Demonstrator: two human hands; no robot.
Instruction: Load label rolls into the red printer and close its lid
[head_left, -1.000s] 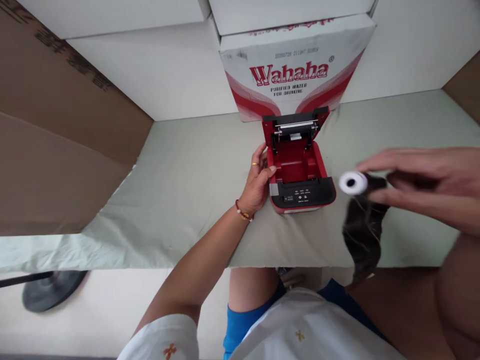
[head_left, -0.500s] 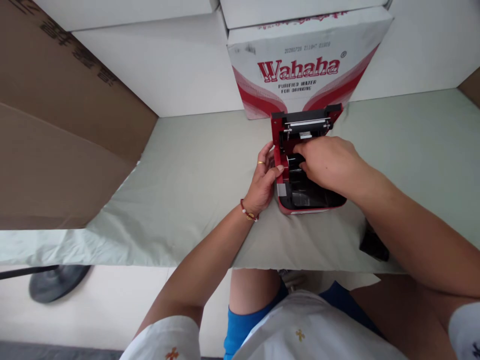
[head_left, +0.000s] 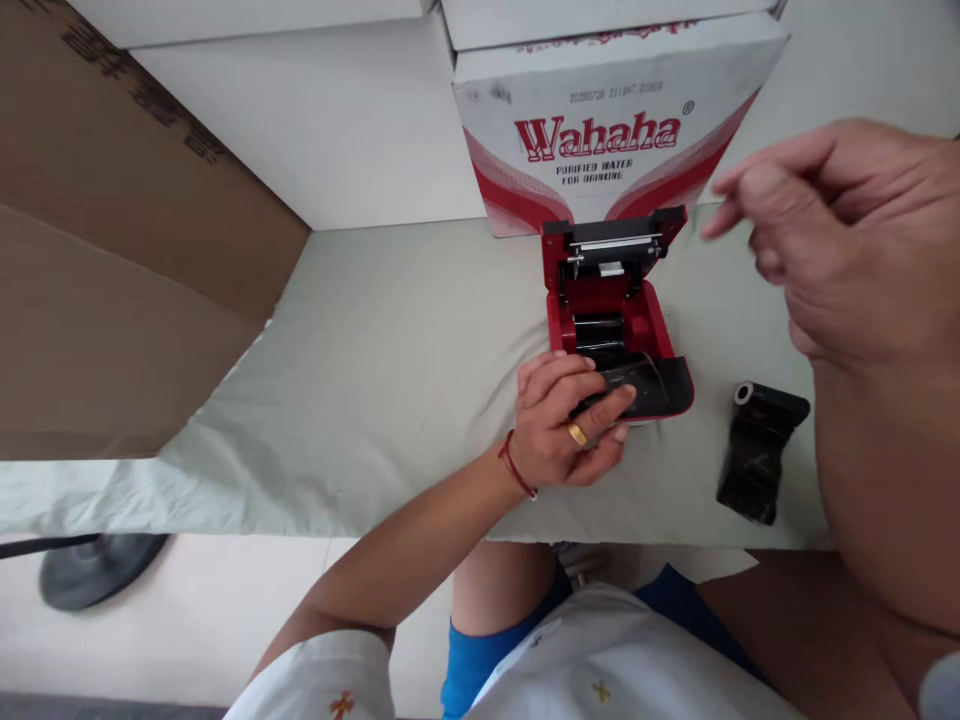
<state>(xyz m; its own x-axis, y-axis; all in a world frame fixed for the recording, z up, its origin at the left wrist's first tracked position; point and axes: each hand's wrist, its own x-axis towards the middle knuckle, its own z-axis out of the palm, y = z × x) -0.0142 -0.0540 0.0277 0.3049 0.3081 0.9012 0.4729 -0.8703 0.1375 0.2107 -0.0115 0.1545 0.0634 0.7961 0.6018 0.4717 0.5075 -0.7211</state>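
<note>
A red and black label printer [head_left: 660, 320] stands on the cloth-covered table with its lid [head_left: 553, 262] raised. A roll of shiny black ribbon [head_left: 600, 330] sits inside it. At the printer's front, my left hand [head_left: 566, 415] has its fingers closed over the loose black film that comes from the roll; part of the film is hidden beneath them. My right hand [head_left: 847, 230] is up in the air to the right of the printer, slightly blurred, with curled fingers and the thumb near the index finger. Nothing shows in it, and it touches nothing.
Another black ribbon roll [head_left: 765, 445] with loose film lies right of the printer near the table's front edge. A Wahaha water carton [head_left: 600, 120] stands behind the printer. White boxes [head_left: 300, 130] line the back, and a brown carton [head_left: 127, 300] stands at the left.
My right hand has come out of the printer and risen to the upper right. My left hand has shifted from the printer's left side to the film at the front.
</note>
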